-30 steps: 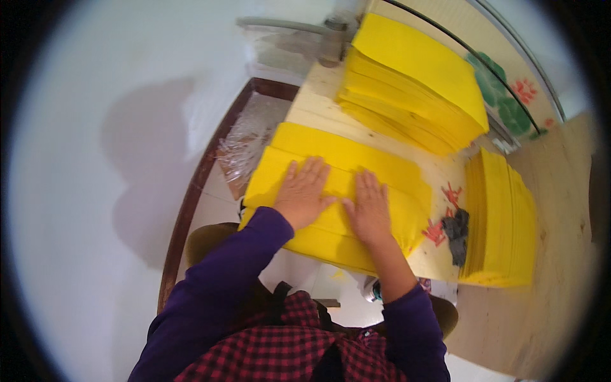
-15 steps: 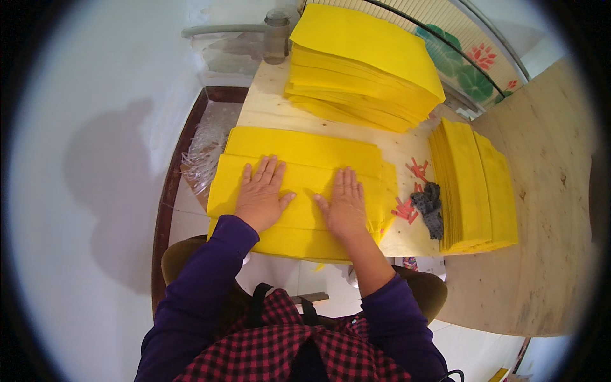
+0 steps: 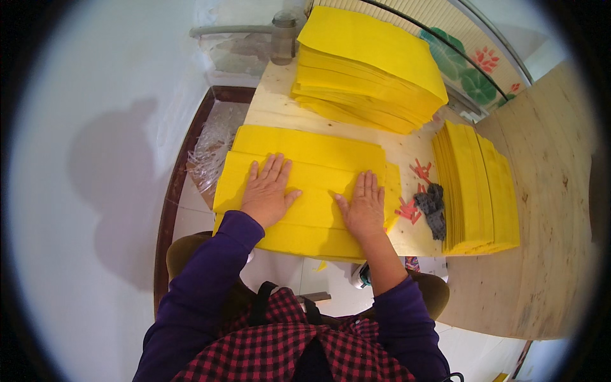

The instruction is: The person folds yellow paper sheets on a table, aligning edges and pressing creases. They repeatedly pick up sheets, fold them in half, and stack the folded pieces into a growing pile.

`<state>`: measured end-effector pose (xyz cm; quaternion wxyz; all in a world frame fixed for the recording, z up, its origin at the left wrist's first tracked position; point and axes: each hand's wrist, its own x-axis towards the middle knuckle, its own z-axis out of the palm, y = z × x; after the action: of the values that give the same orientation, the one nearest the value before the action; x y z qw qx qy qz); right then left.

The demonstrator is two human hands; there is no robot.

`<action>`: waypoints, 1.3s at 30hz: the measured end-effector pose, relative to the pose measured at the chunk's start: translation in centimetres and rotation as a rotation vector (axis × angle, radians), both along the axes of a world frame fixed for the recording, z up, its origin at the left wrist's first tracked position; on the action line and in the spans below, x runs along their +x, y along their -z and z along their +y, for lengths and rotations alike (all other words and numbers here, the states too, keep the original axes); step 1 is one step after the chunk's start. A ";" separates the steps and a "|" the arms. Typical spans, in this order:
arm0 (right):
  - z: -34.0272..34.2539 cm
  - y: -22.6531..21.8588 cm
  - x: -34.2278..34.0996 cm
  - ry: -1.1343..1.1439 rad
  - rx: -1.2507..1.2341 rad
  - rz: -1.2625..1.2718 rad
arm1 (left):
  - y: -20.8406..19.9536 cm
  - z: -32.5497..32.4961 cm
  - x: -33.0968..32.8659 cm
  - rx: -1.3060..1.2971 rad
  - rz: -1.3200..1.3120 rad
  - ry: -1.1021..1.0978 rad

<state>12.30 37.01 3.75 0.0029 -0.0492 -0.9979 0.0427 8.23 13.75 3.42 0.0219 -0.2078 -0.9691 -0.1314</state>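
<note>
Both palms lie flat on folded yellow fabric sheets [image 3: 312, 165] stacked at the near edge of a wooden table. Crease or layer lines run across the top sheet from left to right. My left hand [image 3: 267, 191] presses on its left half, fingers stretched out and thumb apart. Toward the right edge rests my right hand [image 3: 366, 207], its fingers extended and thumb spread toward the left. Neither hand grips anything. How many layers lie beneath is hidden.
A tall pile of yellow sheets [image 3: 372, 70] stands at the back, beside a grey-brown jar [image 3: 284, 41]. Folded yellow pieces [image 3: 474, 191] stack on the right. Red strips [image 3: 407, 210] and a dark grey cloth [image 3: 434, 213] lie between. Clear plastic strands [image 3: 213, 143] hang left.
My right hand has slid to the right and slightly nearer over the yellow fabric. My left hand stays in about the same spot on it. The whole view has shifted a little.
</note>
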 end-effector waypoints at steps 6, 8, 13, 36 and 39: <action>-1.3 -0.7 3.7 -0.166 -0.005 0.012 | 0.1 0.1 -0.1 -0.003 -0.017 -0.003; -2.2 -0.6 4.3 -0.171 -0.054 0.017 | 0.2 0.1 -0.1 0.009 -0.013 -0.002; -1.8 -0.7 3.8 -0.092 -0.018 -0.058 | 0.4 0.1 -0.1 0.001 0.017 0.004; 8.1 -1.7 12.1 0.262 -0.715 0.371 | 0.5 0.1 -0.2 -0.004 0.035 0.003; 11.6 -1.6 11.8 0.402 -0.713 0.311 | 0.4 0.1 -0.2 -0.029 0.019 0.001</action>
<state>24.11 48.65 5.30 0.1440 -0.2336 -0.8790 0.3901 8.03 13.85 3.06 0.0281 -0.2098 -0.9705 -0.1152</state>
